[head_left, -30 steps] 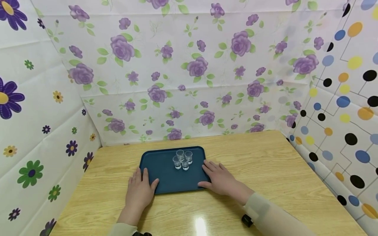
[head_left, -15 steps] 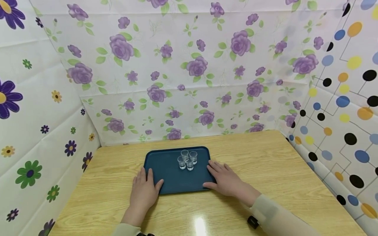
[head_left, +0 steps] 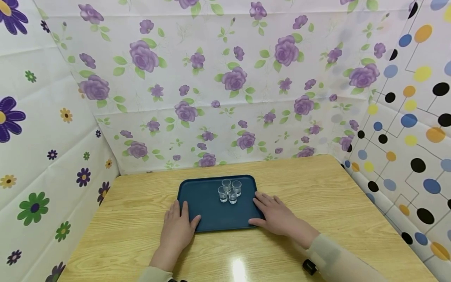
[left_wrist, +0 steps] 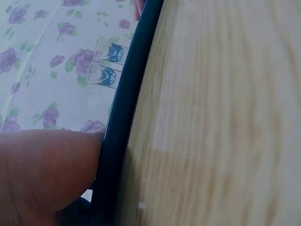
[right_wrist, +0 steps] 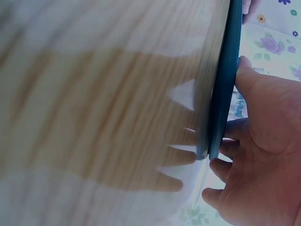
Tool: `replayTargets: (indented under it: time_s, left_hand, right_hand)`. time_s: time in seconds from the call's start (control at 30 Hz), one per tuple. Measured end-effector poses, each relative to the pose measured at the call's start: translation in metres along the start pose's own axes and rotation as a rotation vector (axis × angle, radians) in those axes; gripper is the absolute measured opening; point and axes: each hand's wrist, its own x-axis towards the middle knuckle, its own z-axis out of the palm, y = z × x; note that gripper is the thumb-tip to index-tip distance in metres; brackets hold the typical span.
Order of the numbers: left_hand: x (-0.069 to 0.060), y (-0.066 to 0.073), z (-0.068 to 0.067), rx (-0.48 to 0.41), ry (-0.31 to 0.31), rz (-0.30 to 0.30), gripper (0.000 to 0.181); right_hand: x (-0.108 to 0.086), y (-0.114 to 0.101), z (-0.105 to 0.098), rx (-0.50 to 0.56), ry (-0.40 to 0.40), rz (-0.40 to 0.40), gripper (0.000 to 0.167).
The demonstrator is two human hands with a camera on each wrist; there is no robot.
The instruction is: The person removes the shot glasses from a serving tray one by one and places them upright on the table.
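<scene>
A dark blue rectangular tray (head_left: 208, 213) lies on the wooden table. Several small clear shot glasses (head_left: 233, 197) stand upright, bunched together toward its back right. My left hand (head_left: 177, 230) touches the tray's left side near the front corner, fingers mostly straight and thumb at the front rim. At the opposite side, my right hand (head_left: 276, 215) rests against the right edge with its fingers extended and its thumb (right_wrist: 245, 75) on the front rim. In the left wrist view, two glasses (left_wrist: 104, 74) show above the tray's edge. No glass is touched by either hand.
The light wooden table (head_left: 299, 180) reaches around the tray on all sides. Behind it hangs a cloth with purple roses (head_left: 235, 79). A daisy-patterned cloth (head_left: 49, 129) covers the left side, and a dotted cloth (head_left: 408, 141) the right.
The tray has slid to the right along the table, carrying the glasses with it. Both hands have moved right together with it, keeping their places at its sides.
</scene>
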Motion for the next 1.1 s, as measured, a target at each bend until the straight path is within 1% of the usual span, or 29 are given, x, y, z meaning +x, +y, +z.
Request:
replayTargets:
  time_s: [0.2, 0.37, 0.47, 0.57, 0.6, 0.77, 0.87, 0.93, 0.97, 1.1]
  left_hand:
    - [-0.002, 0.005, 0.002, 0.005, 0.009, 0.021, 0.076]
    - [-0.003, 0.008, 0.001, 0.0, 0.004, 0.028, 0.076]
    - [-0.003, 0.007, 0.0, -0.01, -0.011, 0.03, 0.076]
    - [-0.002, 0.003, -0.001, -0.007, -0.025, 0.041, 0.077]
    - [-0.001, 0.0, -0.002, -0.001, -0.033, 0.044, 0.077]
    - [-0.001, -0.011, -0.004, 0.008, -0.046, 0.053, 0.079]
    - [-0.003, -0.017, -0.004, 0.013, -0.042, 0.046, 0.081]
    - [-0.004, -0.019, -0.004, 0.012, -0.034, 0.038, 0.081]
    - [-0.004, -0.021, -0.005, 0.012, -0.03, 0.035, 0.082]
    - [-0.005, -0.022, -0.005, 0.005, -0.024, 0.031, 0.082]
  right_hand:
    - [-0.006, 0.004, -0.006, 0.016, -0.002, -0.004, 0.087]
    - [-0.009, 0.006, -0.008, 0.031, -0.003, -0.002, 0.086]
    - [-0.01, 0.005, -0.008, 0.048, 0.005, -0.008, 0.086]
    - [-0.01, 0.005, -0.007, 0.058, 0.013, -0.019, 0.086]
    - [-0.009, 0.007, -0.005, 0.058, 0.025, -0.032, 0.087]
    - [-0.005, 0.012, -0.003, 0.044, 0.058, -0.042, 0.087]
    - [-0.002, 0.013, -0.005, 0.051, 0.074, -0.032, 0.087]
    - [0.0, 0.014, -0.006, 0.07, 0.102, -0.039, 0.088]
    - [0.002, 0.016, -0.004, 0.071, 0.13, -0.053, 0.087]
    - [0.009, 0.017, -0.008, 0.114, 0.21, -0.081, 0.09]
